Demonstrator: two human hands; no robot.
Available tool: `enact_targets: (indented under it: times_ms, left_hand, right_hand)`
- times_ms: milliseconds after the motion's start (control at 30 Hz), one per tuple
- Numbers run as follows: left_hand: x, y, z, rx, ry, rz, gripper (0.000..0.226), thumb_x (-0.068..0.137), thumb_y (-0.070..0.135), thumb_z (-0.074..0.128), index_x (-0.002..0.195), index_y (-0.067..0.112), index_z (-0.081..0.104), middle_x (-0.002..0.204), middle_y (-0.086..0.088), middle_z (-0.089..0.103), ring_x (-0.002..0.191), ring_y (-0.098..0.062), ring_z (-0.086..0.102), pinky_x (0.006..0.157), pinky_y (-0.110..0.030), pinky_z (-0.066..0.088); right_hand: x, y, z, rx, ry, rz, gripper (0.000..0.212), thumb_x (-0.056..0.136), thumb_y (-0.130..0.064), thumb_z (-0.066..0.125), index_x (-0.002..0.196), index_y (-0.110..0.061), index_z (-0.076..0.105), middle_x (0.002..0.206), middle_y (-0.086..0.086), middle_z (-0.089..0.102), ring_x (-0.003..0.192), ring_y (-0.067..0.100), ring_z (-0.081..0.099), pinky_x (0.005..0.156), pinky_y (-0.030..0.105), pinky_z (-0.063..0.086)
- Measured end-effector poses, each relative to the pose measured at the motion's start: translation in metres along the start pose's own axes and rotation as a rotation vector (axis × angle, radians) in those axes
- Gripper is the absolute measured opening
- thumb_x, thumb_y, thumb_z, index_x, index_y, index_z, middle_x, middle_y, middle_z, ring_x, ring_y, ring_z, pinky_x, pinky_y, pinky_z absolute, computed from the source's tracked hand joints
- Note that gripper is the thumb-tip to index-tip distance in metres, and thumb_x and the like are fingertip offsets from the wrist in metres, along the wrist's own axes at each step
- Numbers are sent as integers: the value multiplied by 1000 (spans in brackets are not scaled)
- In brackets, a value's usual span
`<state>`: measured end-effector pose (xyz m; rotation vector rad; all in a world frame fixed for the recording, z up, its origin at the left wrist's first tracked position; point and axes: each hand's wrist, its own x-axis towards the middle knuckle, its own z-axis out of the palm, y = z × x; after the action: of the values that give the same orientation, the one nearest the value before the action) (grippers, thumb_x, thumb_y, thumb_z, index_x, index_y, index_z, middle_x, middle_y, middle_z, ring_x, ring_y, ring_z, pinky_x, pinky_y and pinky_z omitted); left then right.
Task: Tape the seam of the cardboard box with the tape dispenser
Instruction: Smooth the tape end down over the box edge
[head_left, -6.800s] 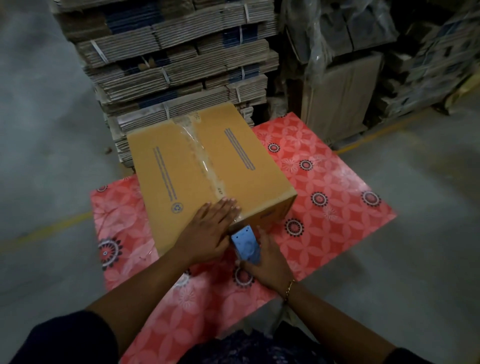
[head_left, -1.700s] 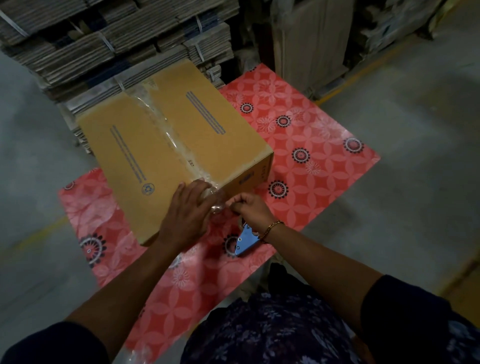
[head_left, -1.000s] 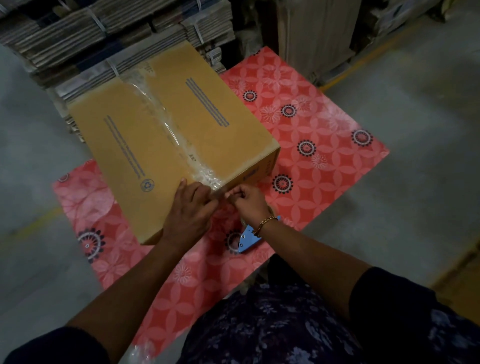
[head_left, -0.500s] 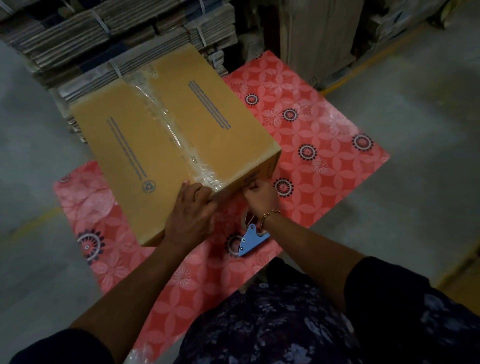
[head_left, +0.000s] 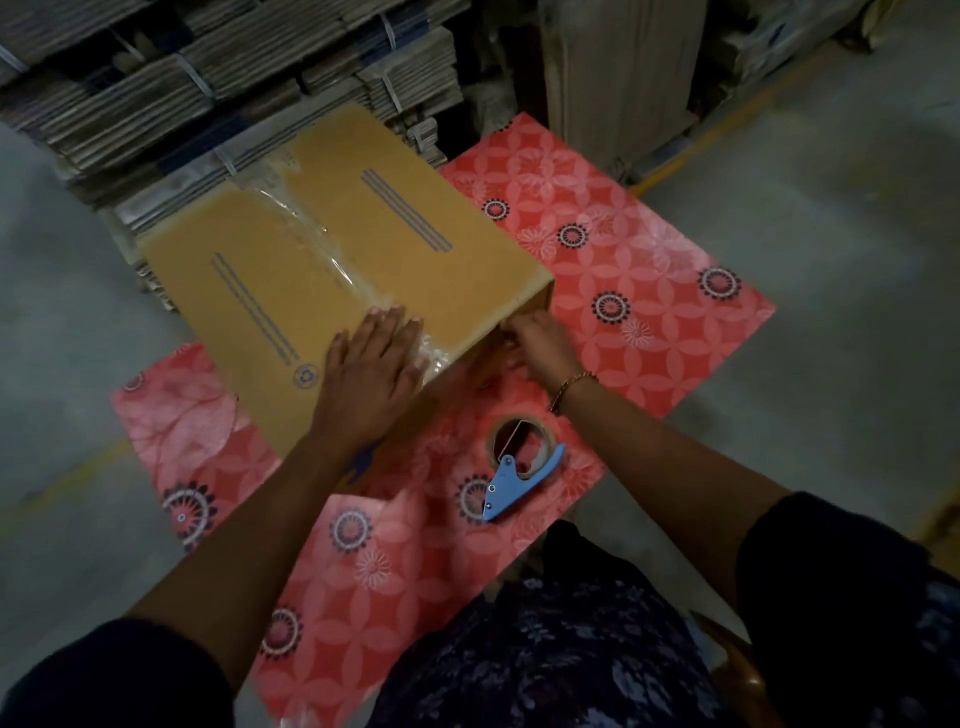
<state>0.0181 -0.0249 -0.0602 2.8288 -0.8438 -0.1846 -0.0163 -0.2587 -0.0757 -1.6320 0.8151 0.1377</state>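
Observation:
A brown cardboard box (head_left: 415, 270) lies on a red flowered mat (head_left: 639, 291). Clear tape (head_left: 322, 249) runs along its top seam from the far edge to the near edge. My left hand (head_left: 371, 371) rests flat with spread fingers on the near end of the taped seam. My right hand (head_left: 537, 340) presses against the box's near side, close to its right corner, fingers partly curled against the cardboard. The blue tape dispenser (head_left: 511, 475) with its roll lies by itself on the mat, below my right wrist.
Bundled stacks of flat cardboard (head_left: 223, 93) rise just behind the box. An upright carton (head_left: 618, 78) stands at the back right. Grey concrete floor (head_left: 831, 260) with a yellow line surrounds the mat. My dark patterned clothing fills the bottom edge.
My right hand has slid right along the box's near side, away from the tape end. My left hand has flattened onto the seam. The dispenser stays on the mat.

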Motion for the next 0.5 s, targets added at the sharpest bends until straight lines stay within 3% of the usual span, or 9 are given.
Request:
enact_targets:
  times_ms: [67,133,233,367,500]
  left_hand:
    - [6,2,2,-12,29,-23,56,106,47,32,159,31,32,171,4,23,158,-18,17,125,-52,14]
    - [8,4,2,-34,57,-36,54,105,47,34,157,31,36,170,4,26,158,-17,20,124,-51,16]
    - [7,3,3,-54,67,-57,52,105,46,39,155,32,38,169,6,28,157,-15,20,124,-50,15]
    - [7,6,1,-61,76,-60,53,104,48,41,154,32,40,169,6,29,157,-16,22,124,-50,15]
    - [7,5,3,-23,88,-58,53,104,49,38,154,31,41,169,4,29,157,-17,22,124,-51,17]
  right_hand:
    - [12,-8,-3,44,-1,52,27,79,-34,59,91,-10,58,94,15,71,75,33,71,64,42,51]
    - [13,-4,1,99,22,87,29,82,-25,60,98,-1,62,93,20,70,80,34,70,64,44,52]
    - [-18,21,23,20,48,-32,21,86,-21,56,90,-3,66,84,15,70,80,34,68,68,43,52]
    - [-66,40,47,-23,-152,-275,20,86,-22,52,73,-32,64,79,-1,68,79,31,67,77,49,55]
    - [-52,30,48,-133,-303,-351,27,90,-14,44,84,-26,67,86,-2,70,76,35,67,75,51,55]
